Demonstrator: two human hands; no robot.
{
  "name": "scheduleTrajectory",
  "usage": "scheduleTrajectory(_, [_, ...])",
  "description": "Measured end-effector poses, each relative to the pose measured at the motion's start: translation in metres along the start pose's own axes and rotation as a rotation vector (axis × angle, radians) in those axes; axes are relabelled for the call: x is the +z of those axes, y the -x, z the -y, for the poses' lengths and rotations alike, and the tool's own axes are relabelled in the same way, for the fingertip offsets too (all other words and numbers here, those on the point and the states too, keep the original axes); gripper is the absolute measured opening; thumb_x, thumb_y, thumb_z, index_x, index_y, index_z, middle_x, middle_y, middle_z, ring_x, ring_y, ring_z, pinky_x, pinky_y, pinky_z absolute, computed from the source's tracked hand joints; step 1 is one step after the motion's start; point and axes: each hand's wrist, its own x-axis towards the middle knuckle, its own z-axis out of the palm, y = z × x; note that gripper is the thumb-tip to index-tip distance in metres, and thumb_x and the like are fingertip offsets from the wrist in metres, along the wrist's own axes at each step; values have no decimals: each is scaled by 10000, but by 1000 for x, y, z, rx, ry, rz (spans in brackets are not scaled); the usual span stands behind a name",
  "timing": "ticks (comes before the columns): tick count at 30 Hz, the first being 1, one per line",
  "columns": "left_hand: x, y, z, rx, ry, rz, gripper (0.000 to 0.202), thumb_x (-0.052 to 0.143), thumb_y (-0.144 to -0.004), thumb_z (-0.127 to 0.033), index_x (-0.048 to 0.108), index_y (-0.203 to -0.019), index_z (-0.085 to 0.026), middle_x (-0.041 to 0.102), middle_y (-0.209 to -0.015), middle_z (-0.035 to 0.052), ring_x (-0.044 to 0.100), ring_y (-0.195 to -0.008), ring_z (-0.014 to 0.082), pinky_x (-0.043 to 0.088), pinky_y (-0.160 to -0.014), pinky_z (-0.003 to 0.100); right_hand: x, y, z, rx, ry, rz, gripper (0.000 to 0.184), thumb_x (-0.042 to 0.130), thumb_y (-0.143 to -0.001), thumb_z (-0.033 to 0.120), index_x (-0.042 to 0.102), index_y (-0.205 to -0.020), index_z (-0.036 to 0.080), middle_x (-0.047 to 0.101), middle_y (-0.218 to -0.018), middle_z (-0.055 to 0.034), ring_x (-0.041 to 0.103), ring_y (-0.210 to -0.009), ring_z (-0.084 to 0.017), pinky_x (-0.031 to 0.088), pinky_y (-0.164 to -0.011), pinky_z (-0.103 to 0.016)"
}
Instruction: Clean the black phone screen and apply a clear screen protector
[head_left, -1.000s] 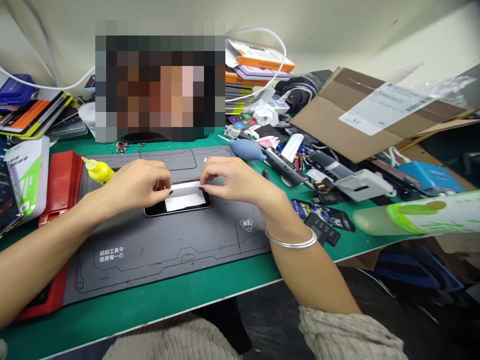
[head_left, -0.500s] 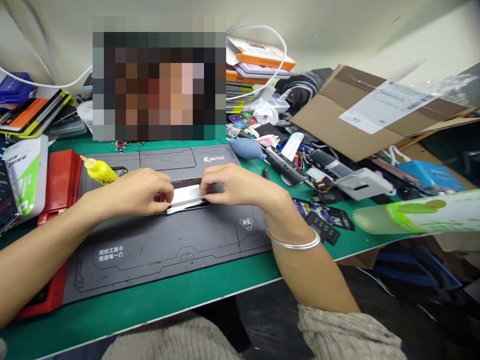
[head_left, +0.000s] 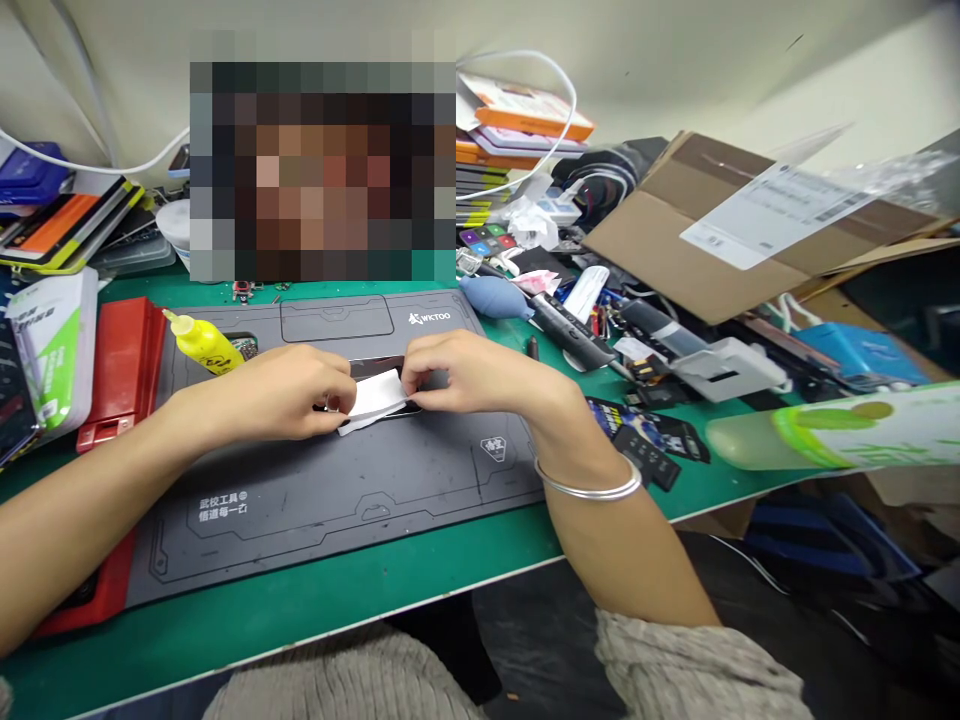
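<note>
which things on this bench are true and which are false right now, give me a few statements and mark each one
1. Both the left hand and the right hand touch the white sheet lying across the phone. True.
2. The silver bangle is on the left wrist. False: it is on the right wrist.
3. The yellow bottle lies on its side on the dark mat. True.
4. The blue air blower sits on the red case. False: it lies on the green bench mat, just beyond the far edge of the dark mat.
</note>
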Motion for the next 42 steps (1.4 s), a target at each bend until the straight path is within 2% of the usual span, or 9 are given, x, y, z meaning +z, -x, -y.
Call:
scheduleTrajectory(11, [1,-1,3,-77,-208,-91,118,589,-873,-178,660,-781,-191,677,-840,12,603,-754,165,363,-601,260,-2,-2,6,70,13,32,98,591,-807,115,617,-747,188,655,-825,-20,579,-744,-142,428,-688,-270])
scheduleTrajectory(20, [2,0,3,-90,-290,-75,122,614,-870,-187,692,-780,-212,648,-826,6,604,-753,165,332,-569,261,-3,-1,5,73,36,29,98,589,-819,129,617,-745,188,661,-820,-21,573,-745,-146,414,-690,-276])
scheduleTrajectory(25, [3,1,3,-34,-269,-85,109,642,-848,-166,685,-759,-213,639,-807,-4,583,-709,146,301,-543,256,-2,-1,5,58,44,22,99,590,-820,133,620,-743,186,663,-817,-24,574,-744,-147,413,-694,-273])
scheduleTrajectory(30, [5,2,1,26,-260,-56,128,634,-866,-171,665,-745,-200,631,-804,-4,578,-697,140,342,-573,256,-3,-1,4,64,58,21,93,589,-812,126,628,-751,185,659,-814,-22,566,-730,-142,402,-675,-269])
scheduleTrajectory(42, [17,-3,-16,127,-513,-13,146,595,-891,-141,634,-752,-164,639,-764,32,571,-671,176,402,-611,310,-1,-1,5,84,55,40,98,590,-816,116,629,-761,187,661,-812,-19,556,-717,-143,386,-658,-269])
